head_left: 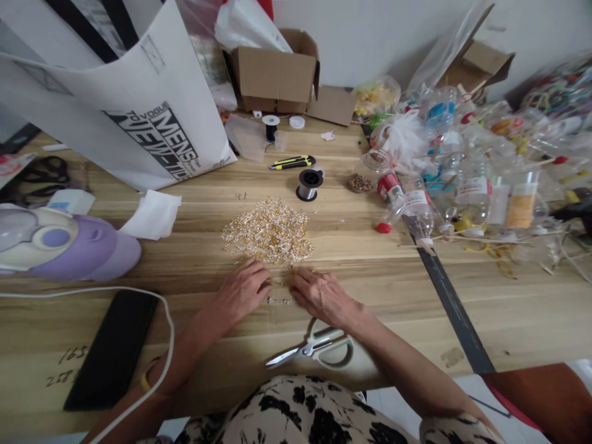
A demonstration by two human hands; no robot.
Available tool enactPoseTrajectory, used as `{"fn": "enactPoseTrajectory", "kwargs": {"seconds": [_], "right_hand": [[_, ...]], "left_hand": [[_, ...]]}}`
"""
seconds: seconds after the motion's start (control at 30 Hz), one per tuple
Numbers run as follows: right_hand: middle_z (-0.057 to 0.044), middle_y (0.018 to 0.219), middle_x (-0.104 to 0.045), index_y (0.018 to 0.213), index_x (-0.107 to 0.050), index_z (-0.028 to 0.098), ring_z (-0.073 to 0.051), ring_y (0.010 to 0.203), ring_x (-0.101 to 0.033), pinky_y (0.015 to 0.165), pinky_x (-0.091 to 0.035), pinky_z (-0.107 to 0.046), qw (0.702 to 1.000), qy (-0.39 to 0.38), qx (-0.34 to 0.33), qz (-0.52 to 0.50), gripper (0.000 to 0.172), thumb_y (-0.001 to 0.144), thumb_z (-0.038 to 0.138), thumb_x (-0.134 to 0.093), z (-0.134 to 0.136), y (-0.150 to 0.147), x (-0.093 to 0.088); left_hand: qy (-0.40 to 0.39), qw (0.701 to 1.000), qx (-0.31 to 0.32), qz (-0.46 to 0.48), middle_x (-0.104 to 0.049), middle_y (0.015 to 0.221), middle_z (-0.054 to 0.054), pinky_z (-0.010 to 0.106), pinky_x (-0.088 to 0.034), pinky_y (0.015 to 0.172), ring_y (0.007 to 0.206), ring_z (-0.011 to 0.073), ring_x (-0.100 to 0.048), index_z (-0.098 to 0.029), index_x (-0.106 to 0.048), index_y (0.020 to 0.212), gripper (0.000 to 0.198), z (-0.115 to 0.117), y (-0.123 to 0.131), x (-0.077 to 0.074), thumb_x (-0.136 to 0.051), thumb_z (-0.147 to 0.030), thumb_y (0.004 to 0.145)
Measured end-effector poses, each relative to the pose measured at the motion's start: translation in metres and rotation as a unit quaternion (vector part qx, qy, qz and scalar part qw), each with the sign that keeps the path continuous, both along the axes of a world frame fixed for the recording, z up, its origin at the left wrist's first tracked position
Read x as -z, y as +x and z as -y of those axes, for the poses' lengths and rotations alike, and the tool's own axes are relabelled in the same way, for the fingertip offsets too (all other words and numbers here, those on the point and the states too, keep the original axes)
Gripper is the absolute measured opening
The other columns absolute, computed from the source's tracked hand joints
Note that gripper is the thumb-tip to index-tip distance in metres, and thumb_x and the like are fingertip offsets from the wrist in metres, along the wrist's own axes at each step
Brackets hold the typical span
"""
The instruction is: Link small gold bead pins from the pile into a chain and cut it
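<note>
A loose pile of small gold and silver beaded pieces (271, 233) lies on the wooden table. Just below it, my left hand (245, 288) has its fingers curled together in a pinch. My right hand (321, 296) faces it, fingers also bent and closed. A thin gold beaded strand (278, 283) spans the small gap between the fingertips; its ends are hidden under the fingers. Closer to me, a row of clear and silver beads (280, 301) lies between the hands. Scissors with pale handles (314, 348) rest below my right hand, blades slightly apart.
Beyond the pile stand a wire spool (309, 185), a yellow-black box cutter (292, 162) and a black thread spool (271, 128). Plastic bottles (472, 179) crowd the right. A white bag (139, 117), purple object (87, 246), black case (112, 348) and white cable (172, 333) are left.
</note>
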State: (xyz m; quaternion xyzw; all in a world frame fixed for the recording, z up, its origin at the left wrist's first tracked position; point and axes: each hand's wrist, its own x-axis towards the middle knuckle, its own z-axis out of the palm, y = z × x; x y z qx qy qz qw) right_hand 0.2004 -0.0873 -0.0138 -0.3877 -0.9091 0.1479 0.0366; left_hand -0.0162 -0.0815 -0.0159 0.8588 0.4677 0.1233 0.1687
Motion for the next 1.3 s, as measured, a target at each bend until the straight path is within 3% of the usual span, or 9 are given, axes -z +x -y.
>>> {"fn": "enactPoseTrajectory", "kwargs": {"seconds": [0.5, 0.8, 1.03, 1.3], "right_hand": [[-0.005, 0.09, -0.062, 0.093, -0.058, 0.016, -0.012, 0.067, -0.053, 0.055, -0.029, -0.027, 1.0, 0.011, 0.001, 0.008, 0.015, 0.094, 0.014, -0.043, -0.002, 0.001, 0.006], [-0.005, 0.09, -0.06, 0.096, -0.057, 0.017, -0.012, 0.076, -0.056, 0.064, -0.037, -0.024, 0.998, -0.022, 0.011, -0.063, 0.013, 0.096, 0.021, -0.045, -0.012, 0.009, 0.004], [-0.004, 0.091, -0.06, 0.095, -0.059, 0.017, -0.011, 0.074, -0.056, 0.064, -0.036, -0.022, 0.994, -0.03, 0.071, -0.075, 0.01, 0.093, 0.018, -0.049, -0.025, 0.027, -0.001], [-0.003, 0.089, -0.061, 0.093, -0.059, 0.017, -0.012, 0.077, -0.056, 0.065, -0.036, -0.022, 0.995, -0.046, 0.028, -0.088, 0.009, 0.092, 0.017, -0.05, -0.024, 0.026, 0.001]], "left_hand": [[0.051, 0.996, 0.069, -0.013, -0.059, 0.077, 0.004, 0.033, -0.041, 0.078, 0.08, 0.0194, -0.05, -0.015, -0.061, 0.075, 0.02, -0.001, -0.012, 0.012, -0.049, -0.016, 0.091], [0.023, 0.997, 0.072, -0.028, -0.06, 0.075, 0.004, 0.034, -0.041, 0.078, 0.079, 0.0195, -0.052, -0.016, -0.062, 0.073, 0.025, -0.001, -0.022, 0.006, -0.046, -0.015, 0.092], [0.015, 0.995, 0.077, -0.061, -0.062, 0.078, 0.004, 0.034, -0.041, 0.078, 0.079, 0.0197, -0.054, -0.016, -0.062, 0.076, 0.021, 0.0, -0.024, 0.0, -0.048, -0.015, 0.091], [0.017, 0.996, 0.079, -0.021, -0.062, 0.079, 0.004, 0.032, -0.042, 0.079, 0.081, 0.0184, -0.054, -0.016, -0.063, 0.08, 0.018, -0.002, -0.005, -0.009, -0.049, -0.016, 0.091]]}}
